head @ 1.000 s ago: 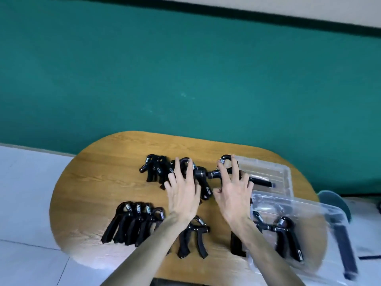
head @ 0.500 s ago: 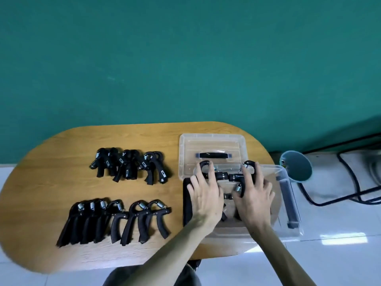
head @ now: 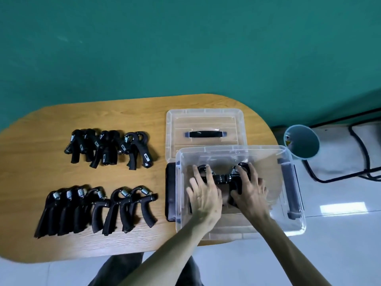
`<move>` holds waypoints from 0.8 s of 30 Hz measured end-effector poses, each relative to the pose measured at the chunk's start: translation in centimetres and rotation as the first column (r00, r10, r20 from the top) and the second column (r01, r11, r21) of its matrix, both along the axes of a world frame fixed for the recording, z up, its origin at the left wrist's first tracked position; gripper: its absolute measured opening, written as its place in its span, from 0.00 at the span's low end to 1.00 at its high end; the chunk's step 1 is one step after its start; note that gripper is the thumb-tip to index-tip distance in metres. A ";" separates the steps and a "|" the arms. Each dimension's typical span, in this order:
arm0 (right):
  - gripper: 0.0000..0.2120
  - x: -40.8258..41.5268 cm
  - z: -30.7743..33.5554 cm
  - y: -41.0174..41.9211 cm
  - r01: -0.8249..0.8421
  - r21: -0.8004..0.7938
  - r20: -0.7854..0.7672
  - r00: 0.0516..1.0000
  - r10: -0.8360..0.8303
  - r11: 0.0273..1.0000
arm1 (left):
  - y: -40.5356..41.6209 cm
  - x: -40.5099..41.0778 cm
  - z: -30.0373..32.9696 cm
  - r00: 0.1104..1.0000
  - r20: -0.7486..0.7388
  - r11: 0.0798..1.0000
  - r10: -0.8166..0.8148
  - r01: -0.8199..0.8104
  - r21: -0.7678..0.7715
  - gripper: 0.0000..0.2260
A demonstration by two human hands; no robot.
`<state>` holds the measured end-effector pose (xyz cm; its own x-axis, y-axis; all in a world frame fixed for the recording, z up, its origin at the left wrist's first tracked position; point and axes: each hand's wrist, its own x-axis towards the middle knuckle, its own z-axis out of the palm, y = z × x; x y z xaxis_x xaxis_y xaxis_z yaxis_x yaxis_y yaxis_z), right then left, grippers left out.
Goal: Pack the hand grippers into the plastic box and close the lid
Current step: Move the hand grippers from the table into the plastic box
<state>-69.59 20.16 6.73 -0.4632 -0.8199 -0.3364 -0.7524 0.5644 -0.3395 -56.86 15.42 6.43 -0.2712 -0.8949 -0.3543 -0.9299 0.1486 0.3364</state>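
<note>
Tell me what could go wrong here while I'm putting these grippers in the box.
1. The plastic box overhangs the table edge at its right and near sides; pressing down with both hands might tip it.
2. The grippers under the left hand and right hand lie interlocked; that may waste room for the two groups still outside.

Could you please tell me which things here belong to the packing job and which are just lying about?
Job: plastic box, lid, grippers in hands, far group, near group, left hand, right hand.
Lying about: teal bin, floor cables.
</note>
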 end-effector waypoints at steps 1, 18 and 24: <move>0.39 -0.3 -0.8 -0.2 -0.013 0.023 0.014 1.000 0.013 1.000 | -0.1 -0.2 -0.7 1.000 0.009 1.000 0.003 -0.003 0.011 0.34; 0.45 -2.0 -7.7 -0.4 -0.144 0.234 0.004 0.989 0.147 0.962 | -0.3 -1.5 -8.1 0.990 0.142 1.000 -0.021 0.022 -0.007 0.46; 0.41 -2.2 -7.7 -0.8 -0.142 0.244 -0.033 0.987 0.154 0.959 | 0.1 -1.7 -7.8 0.994 0.109 0.999 0.024 -0.027 0.027 0.42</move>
